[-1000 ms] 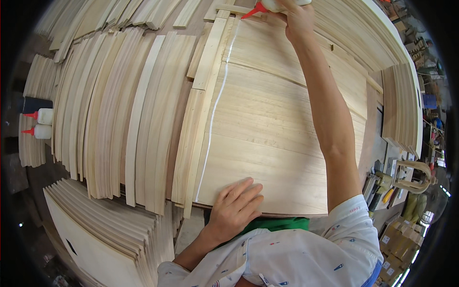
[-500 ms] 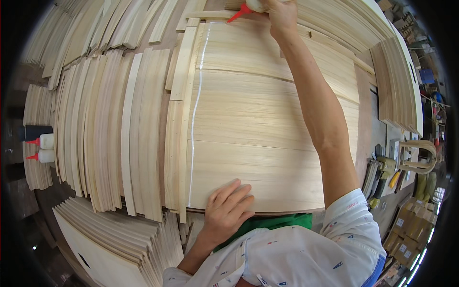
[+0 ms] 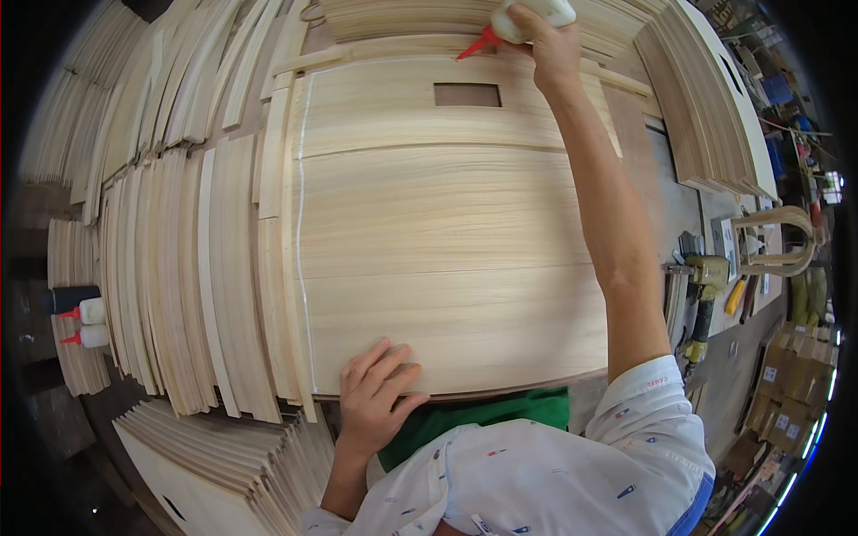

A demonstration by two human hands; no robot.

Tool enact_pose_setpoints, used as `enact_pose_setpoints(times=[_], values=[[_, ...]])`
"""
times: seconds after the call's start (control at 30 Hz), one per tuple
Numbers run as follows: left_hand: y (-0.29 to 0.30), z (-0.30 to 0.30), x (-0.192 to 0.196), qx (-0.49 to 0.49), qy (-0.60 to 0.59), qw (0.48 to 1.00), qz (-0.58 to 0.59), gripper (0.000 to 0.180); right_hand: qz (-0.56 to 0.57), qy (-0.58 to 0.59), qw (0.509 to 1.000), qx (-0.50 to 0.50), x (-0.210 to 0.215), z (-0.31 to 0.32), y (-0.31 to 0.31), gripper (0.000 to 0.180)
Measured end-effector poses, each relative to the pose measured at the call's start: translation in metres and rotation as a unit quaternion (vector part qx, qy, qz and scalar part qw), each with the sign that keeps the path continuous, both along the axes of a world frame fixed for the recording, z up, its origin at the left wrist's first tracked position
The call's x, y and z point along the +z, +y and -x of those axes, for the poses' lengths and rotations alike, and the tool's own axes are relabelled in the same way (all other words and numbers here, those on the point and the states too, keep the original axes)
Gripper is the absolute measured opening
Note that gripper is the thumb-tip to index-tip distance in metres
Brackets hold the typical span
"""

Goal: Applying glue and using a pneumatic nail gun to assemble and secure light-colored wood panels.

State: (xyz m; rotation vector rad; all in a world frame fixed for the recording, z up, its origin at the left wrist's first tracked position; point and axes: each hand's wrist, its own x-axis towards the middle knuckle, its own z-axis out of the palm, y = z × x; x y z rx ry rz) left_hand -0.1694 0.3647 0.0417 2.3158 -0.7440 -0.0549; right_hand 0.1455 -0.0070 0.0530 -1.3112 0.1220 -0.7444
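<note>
At far edge of wooden panel (image 3: 447, 223): glue bottle (image 3: 508, 27) gripped in right hand (image 3: 556, 55), fingers curled round it, red nozzle (image 3: 480, 42) pointed leftward.
At near edge, toward left corner: left hand (image 3: 372, 404) laid on panel, fingers loosely spread, nothing held.
Along left edge: white glue line (image 3: 300, 223) laid, left of both hands.

The one view looks steeply down from the wearer's head, through the left camera of a fisheye pair, over the shirt (image 3: 545, 473) behind the left fingers (image 3: 384, 366). The right fingers (image 3: 529, 21) lie farther out, close to the upper edge. It sits near, yet spans from wood strips (image 3: 161, 286) left of the left fingers to cartons (image 3: 786, 384) well to their right.
</note>
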Motion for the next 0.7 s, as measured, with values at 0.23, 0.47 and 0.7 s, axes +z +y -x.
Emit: enact_pose_setpoints(times=[0.23,0.47,0.7], values=[[-0.001,0.003,-0.002,0.007,0.001,1.000,-0.021,0.042,0.052,-0.018,0.998,-0.041,0.000,0.033,-0.072,0.031],[-0.004,0.006,0.003,0.020,0.023,0.998,-0.046,0.043,-0.007,-0.033,0.992,-0.118,0.012,0.067,-0.115,0.034],[-0.005,0.006,0.002,0.018,0.043,0.998,-0.049,0.043,0.076,-0.039,0.988,-0.132,0.008,0.082,-0.162,0.035]])
